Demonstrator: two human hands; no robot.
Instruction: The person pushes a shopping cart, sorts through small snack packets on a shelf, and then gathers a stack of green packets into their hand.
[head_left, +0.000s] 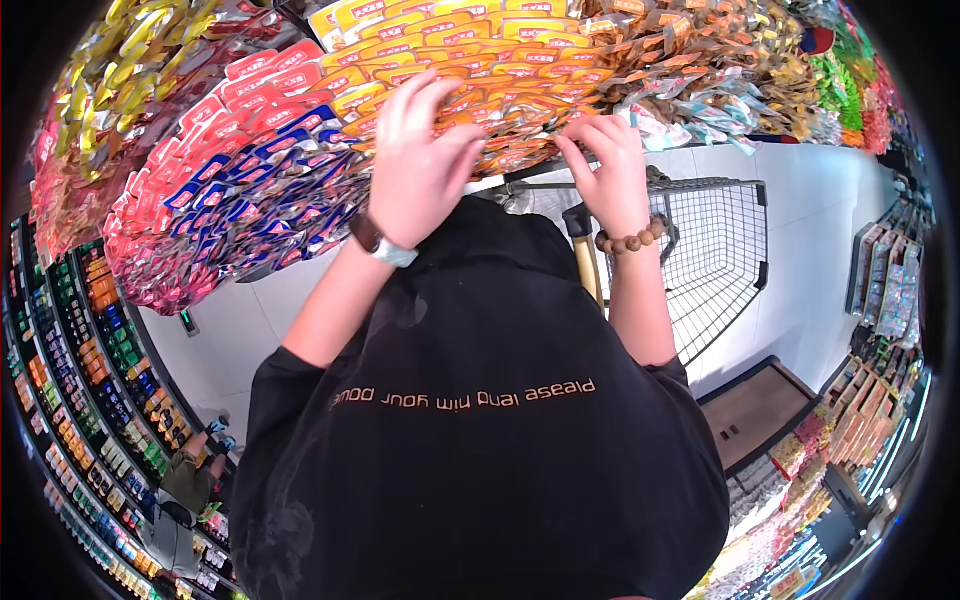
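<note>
My left hand (420,150) is over the display of hanging snack packets, fingers spread and thumb apart, with a watch on its wrist. Beneath and around it are yellow-and-orange packets (470,60) with red-and-white labels. My right hand (612,165), wearing a bead bracelet (632,238), is at the front edge of the orange packets (515,135). Its thumb and bent fingers come close together there; what they pinch, if anything, I cannot tell. Red-topped packets (275,85) and dark blue packets (265,160) hang to the left of my hands.
A wire shopping cart (715,255) stands by my right forearm, its handle (577,220) near my body. Brown packets (690,45) fill the display's right side. Stocked shelves (95,390) line the left, where another person (185,490) is. A brown-topped stand (757,412) is behind right.
</note>
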